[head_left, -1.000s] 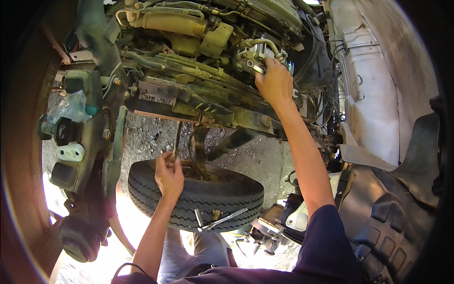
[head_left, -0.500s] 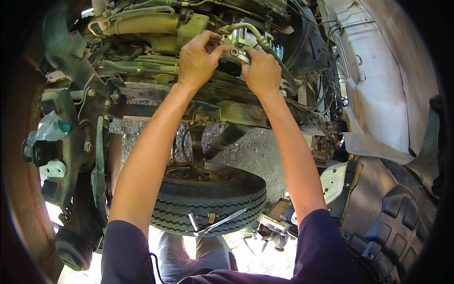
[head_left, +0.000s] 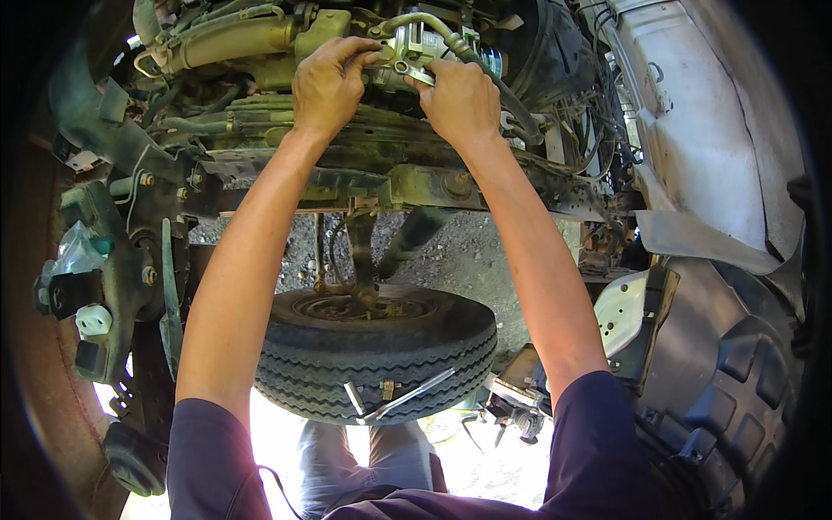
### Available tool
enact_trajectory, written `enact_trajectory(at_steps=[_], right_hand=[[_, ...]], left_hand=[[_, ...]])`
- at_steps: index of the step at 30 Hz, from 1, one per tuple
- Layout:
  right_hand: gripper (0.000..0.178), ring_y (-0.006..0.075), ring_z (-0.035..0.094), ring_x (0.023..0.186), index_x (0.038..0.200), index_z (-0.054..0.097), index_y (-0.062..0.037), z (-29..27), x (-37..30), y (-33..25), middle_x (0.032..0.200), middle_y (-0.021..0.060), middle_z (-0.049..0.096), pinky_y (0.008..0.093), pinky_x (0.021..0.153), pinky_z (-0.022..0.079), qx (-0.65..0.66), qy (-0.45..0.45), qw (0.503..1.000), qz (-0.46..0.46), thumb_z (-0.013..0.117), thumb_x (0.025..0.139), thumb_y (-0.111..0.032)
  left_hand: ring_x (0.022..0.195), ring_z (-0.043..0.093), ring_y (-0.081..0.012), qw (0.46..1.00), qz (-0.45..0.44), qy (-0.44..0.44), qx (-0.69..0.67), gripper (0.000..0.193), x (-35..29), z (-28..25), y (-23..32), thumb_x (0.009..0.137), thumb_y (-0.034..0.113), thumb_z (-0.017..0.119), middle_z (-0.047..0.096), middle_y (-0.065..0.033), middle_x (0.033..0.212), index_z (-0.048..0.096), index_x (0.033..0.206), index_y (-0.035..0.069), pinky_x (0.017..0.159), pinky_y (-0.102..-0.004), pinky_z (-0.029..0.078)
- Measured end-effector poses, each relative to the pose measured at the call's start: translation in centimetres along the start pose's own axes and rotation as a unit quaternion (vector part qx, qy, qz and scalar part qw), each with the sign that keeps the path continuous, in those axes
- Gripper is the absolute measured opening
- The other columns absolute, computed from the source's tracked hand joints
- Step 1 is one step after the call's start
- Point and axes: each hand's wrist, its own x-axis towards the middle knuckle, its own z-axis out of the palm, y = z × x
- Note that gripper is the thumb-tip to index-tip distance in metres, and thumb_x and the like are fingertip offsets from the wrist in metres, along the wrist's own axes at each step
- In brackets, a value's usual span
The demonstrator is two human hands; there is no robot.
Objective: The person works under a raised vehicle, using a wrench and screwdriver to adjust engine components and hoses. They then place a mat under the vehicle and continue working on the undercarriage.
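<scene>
Both arms reach up to a silver cylindrical compressor-like part (head_left: 429, 42) in the engine bay. My left hand (head_left: 329, 87) is at its left side, thumb and fingers closed together by the metal fitting; what they pinch is too small to make out. On the right, my right hand (head_left: 461, 97) grips a short silver wrench (head_left: 419, 76) between thumb and fingers. Its ring end (head_left: 401, 67) points left toward my left fingertips, in front of the silver part. Above both hands, a greenish metal pipe (head_left: 425, 19) curves over and runs into a dark hose (head_left: 507, 95).
A frame rail (head_left: 347, 184) crosses below my hands. Lower down lies a tire (head_left: 373, 355), with a silver bar tool (head_left: 412, 397) and a brass-coloured fitting (head_left: 389, 390) on its near side. A pale body panel (head_left: 693, 147) stands right; a dark bracket (head_left: 126, 234) stands left.
The view has shifted slightly, so the engine parts sit higher and further left. Both hands stay at the silver part, the right still holding the wrench; my left fingers lie flatter.
</scene>
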Motion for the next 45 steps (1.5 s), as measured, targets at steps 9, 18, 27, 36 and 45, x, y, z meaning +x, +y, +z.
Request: enact_trajectory(at_steps=[9,18,27,36,45], right_hand=[[0.029,0.0433,0.070,0.076,0.094,0.072,-0.0074,-0.1,-6.9,-1.3,0.094,0.0130,0.068,0.0538,0.069,0.054,0.049,0.085,0.991,0.086,0.067,0.100,-0.036],[0.039,0.0498,0.070,0.084,0.091,0.074,-0.0027,1.0,-8.0,-0.4,0.087,0.0267,0.072,0.0571,0.076,0.054,0.049,-0.069,0.981,0.173,0.067,0.098,-0.041],[0.032,0.0524,0.068,0.085,0.092,0.076,-0.0022,0.9,-7.8,-0.5,0.084,0.0310,0.070,0.0574,0.078,0.054,0.065,-0.078,0.979,0.178,0.070,0.093,-0.034],[0.029,0.0524,0.068,0.085,0.093,0.076,-0.0012,1.2,-7.7,-0.6,0.084,0.0314,0.070,0.0577,0.079,0.054,0.049,-0.075,0.978,0.189,0.070,0.090,-0.030],[0.027,0.0520,0.069,0.084,0.093,0.076,-0.0015,1.3,-7.7,-0.8,0.083,0.0305,0.070,0.0578,0.078,0.055,0.042,-0.071,0.977,0.198,0.071,0.090,-0.028]], left_hand=[[0.088,0.070,-0.0288,0.991,0.002,-0.036,0.130,0.027,0.9,-1.3,1.6,0.087,0.037,0.083,0.074,-0.0062,0.092,0.082,0.099,0.013,0.076,-0.0408,0.054],[0.093,0.070,-0.0254,0.987,0.115,0.028,0.109,0.021,0.3,-0.3,1.1,0.088,0.027,0.082,0.076,-0.0036,0.093,0.081,0.101,0.011,0.078,-0.0388,0.054],[0.094,0.069,-0.0279,0.989,0.019,-0.001,0.148,0.017,0.4,-0.3,2.0,0.087,0.025,0.082,0.079,-0.0041,0.099,0.082,0.096,0.011,0.083,-0.0398,0.054],[0.097,0.068,-0.0269,0.989,0.005,0.034,0.142,0.019,-0.1,-0.4,2.0,0.085,0.025,0.083,0.078,-0.0038,0.098,0.081,0.097,0.010,0.087,-0.0397,0.052],[0.097,0.068,-0.0285,0.997,0.038,0.030,0.056,0.026,-0.1,-0.3,1.6,0.084,0.030,0.084,0.078,-0.0049,0.100,0.081,0.102,0.011,0.085,-0.0419,0.051]])
